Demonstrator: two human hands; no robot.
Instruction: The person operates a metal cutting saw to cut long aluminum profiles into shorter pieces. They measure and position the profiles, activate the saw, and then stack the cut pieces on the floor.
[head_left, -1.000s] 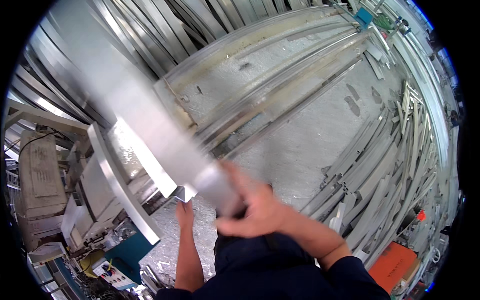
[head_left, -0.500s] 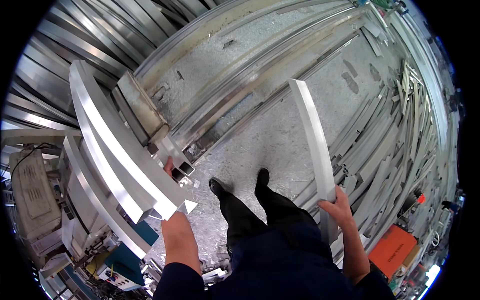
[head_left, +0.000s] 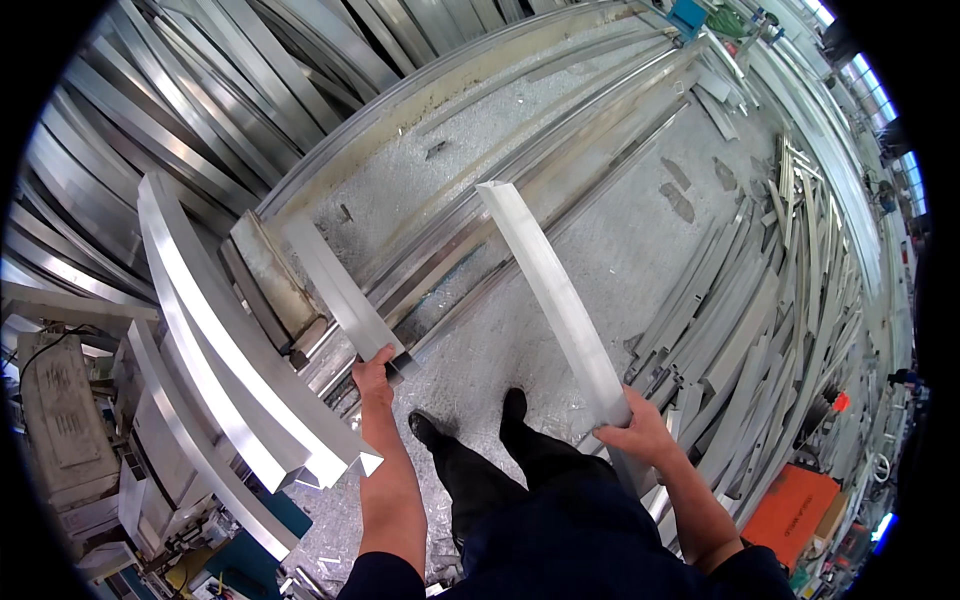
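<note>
Head view: looking down past dark trousers (head_left: 485, 490) to a grey workshop floor (head_left: 640, 262) littered with bright bits.

Left hand (head_left: 374, 374): closed on the near end of a short grey metal profile (head_left: 345, 285), thumb on top; underside of the hold hidden.

Short grey metal profile: slanting forward and left from the palm, far end close to a worn pale block (head_left: 272, 275); touching or apart, cannot tell.

Right hand (head_left: 645, 432): gripping a long pale bar (head_left: 555, 290) near its lower end, thumb across the upper face, other fingers mostly out of sight.

Long pale bar: tilted forward and left, ahead of the trousers, crossing the long rails (head_left: 590, 115) in sight only; contact cannot be told.

Bar hazard: could tip or twist loose, likely because held at one end, with most of the length beyond the grip.

Forearm hazard: could scrape the bare left forearm (head_left: 393, 470) on sharp-looking ends of bright channels (head_left: 255, 365) just beside it, if swung outward.

Pile hazard: could snag on the loose metal lengths (head_left: 735, 330) near the right hand, if turned carelessly.

Footing hazard: could slip on scraps around the dark shoes (head_left: 425, 430).
</note>
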